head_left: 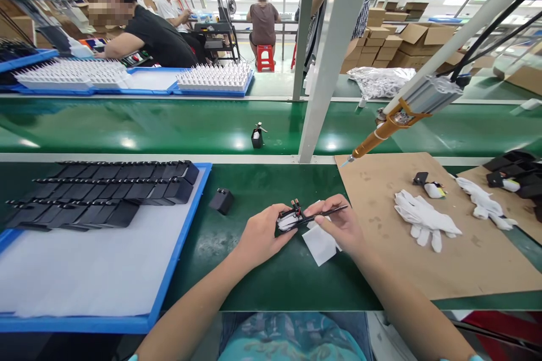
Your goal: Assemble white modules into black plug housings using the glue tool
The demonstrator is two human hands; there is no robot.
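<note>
My left hand (262,234) grips a small black casing (290,220) with white material and red wires showing inside. Pinched in my right hand (341,228) is a thin black tweezer-like tool (330,211), its tip at the casing. White paper squares (319,245) lie on the green bench just under my right hand. To the left of my hands sits a separate small black box (221,201), touching neither hand.
On the left, a blue tray (169,276) holds rows of black boxes (105,189). An orange-tipped dispenser (372,138) hangs at right above cardboard (372,192) with white gloves (423,217). A black unit (257,137) rests on the green conveyor (190,127). Several people work beyond.
</note>
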